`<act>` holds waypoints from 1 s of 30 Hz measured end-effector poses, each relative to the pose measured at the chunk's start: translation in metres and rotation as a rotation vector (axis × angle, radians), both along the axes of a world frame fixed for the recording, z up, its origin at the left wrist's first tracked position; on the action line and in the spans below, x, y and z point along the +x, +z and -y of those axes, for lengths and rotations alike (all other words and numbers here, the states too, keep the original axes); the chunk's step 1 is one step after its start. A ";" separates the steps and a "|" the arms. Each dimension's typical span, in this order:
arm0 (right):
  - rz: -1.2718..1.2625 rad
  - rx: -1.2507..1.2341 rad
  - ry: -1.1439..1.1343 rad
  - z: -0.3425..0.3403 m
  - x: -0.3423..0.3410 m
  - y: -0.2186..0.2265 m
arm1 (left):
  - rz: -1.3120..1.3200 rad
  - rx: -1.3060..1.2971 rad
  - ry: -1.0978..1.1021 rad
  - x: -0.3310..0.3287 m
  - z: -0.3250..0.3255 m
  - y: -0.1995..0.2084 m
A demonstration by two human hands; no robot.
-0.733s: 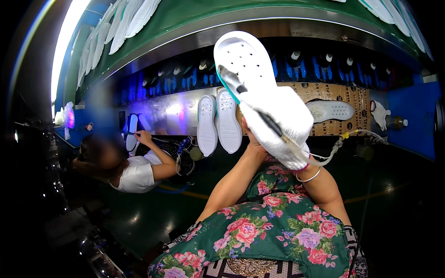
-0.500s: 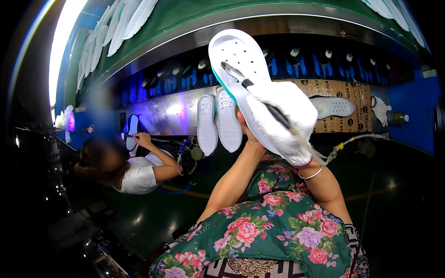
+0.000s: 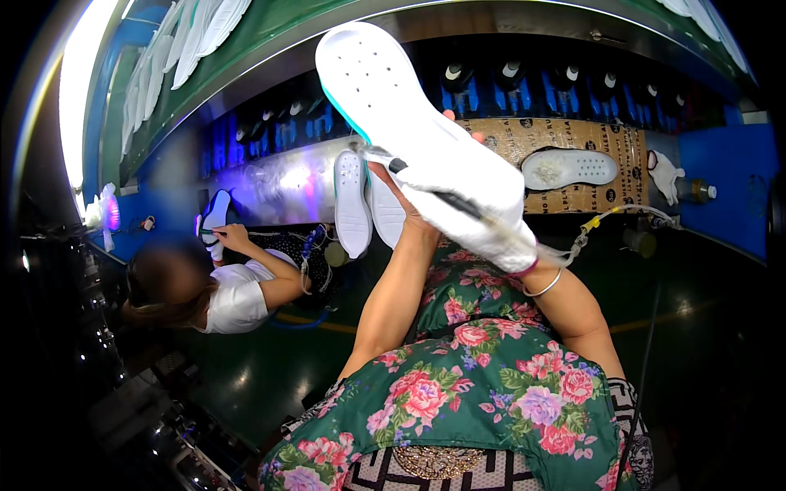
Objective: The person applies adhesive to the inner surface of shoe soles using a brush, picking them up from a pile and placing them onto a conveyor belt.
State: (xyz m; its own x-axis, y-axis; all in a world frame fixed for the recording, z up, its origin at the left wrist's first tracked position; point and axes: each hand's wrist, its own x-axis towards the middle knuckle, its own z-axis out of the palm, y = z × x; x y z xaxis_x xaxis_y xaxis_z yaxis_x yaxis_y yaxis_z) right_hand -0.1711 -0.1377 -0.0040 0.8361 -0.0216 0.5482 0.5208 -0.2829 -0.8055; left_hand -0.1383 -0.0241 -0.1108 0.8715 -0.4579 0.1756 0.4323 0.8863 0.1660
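A large white shoe sole (image 3: 372, 90) with teal along its left edge and small holes at its far end is held up, tilted. My bare left hand (image 3: 405, 204) grips it from beneath, some fingertips showing past its right edge. In a white knit glove, my right hand (image 3: 475, 192) is closed round a brush (image 3: 398, 164) with a black handle, joined to a clear tube (image 3: 561, 255). The brush tip lies at the sole's left edge, near its middle. Below the sole are two more white soles, one at the left (image 3: 352, 204) and one partly covered (image 3: 385, 209).
On brown cardboard (image 3: 630, 176) at the right lies another white sole (image 3: 571, 168), beside a crumpled white glove (image 3: 665, 177) and a bottle (image 3: 700, 191). Dark shoes on blue holders (image 3: 565, 90) line the back. A co-worker (image 3: 246, 290) works on a sole at the left.
The held sole and both my hands have moved left. The brush has shifted from the holed far end toward the sole's middle left edge. More fingertips show at the right edge.
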 end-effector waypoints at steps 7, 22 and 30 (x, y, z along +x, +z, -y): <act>0.074 -0.252 -0.055 -0.002 -0.008 -0.005 | 0.041 -0.194 -0.153 0.013 -0.003 0.006; -0.823 0.779 0.428 0.008 -0.025 -0.027 | -0.081 -0.142 -0.044 0.023 -0.021 0.021; -0.404 0.201 0.344 0.020 -0.023 -0.026 | 0.039 0.114 -0.108 0.037 -0.041 0.023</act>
State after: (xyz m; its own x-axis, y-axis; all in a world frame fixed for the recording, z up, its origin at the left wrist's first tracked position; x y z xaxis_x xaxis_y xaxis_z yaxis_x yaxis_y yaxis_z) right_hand -0.1938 -0.1578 -0.0296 0.9558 0.2184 0.1970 0.1955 0.0285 -0.9803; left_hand -0.1012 0.0172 -0.0881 0.8098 -0.5674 0.1493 0.5152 0.8095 0.2816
